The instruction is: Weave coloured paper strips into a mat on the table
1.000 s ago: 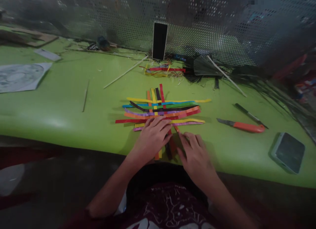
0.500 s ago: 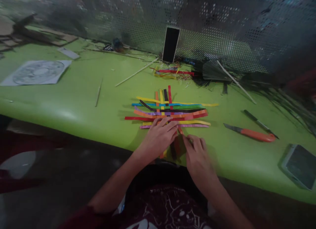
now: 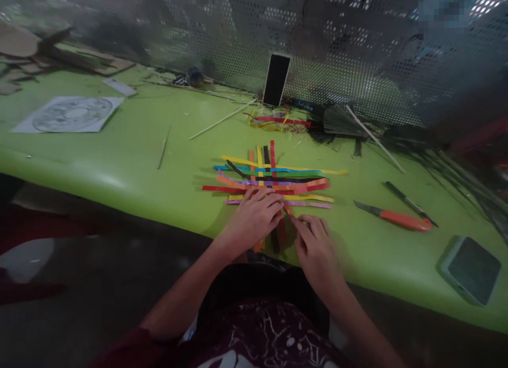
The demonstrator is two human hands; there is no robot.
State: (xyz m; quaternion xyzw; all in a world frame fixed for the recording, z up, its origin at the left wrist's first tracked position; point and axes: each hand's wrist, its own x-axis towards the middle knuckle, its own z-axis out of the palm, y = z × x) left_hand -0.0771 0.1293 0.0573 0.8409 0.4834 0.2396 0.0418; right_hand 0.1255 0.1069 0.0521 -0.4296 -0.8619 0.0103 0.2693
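Near the table's front edge lies a woven piece of coloured strips (image 3: pixel 293 173), with yellow, blue, green, black, purple, orange, red and pink ones crossing several upright ones. My left hand (image 3: pixel 254 217) rests palm down on its lower part, fingers spread over the strips and hiding some crossings. Just right of it, my right hand (image 3: pixel 317 246) pinches an orange strip (image 3: pixel 288 210) between thumb and forefinger. That strip slants up toward my left fingertips, where its other end is hidden. The lower ends of the black strip (image 3: pixel 274 240) and others stick out below my left hand.
On the right lie an orange-handled knife (image 3: pixel 405 220), a dark slim tool (image 3: pixel 408 201) and a grey box-like device (image 3: pixel 472 270). Behind stand a phone (image 3: pixel 277 80) and loose strips (image 3: pixel 281 121). Thin sticks (image 3: pixel 222 119) and a sleeved disc (image 3: pixel 73 115) lie leftward.
The camera view has shifted slightly. Both hands stay almost in place, my left on the weave and my right still pinching the orange strip.
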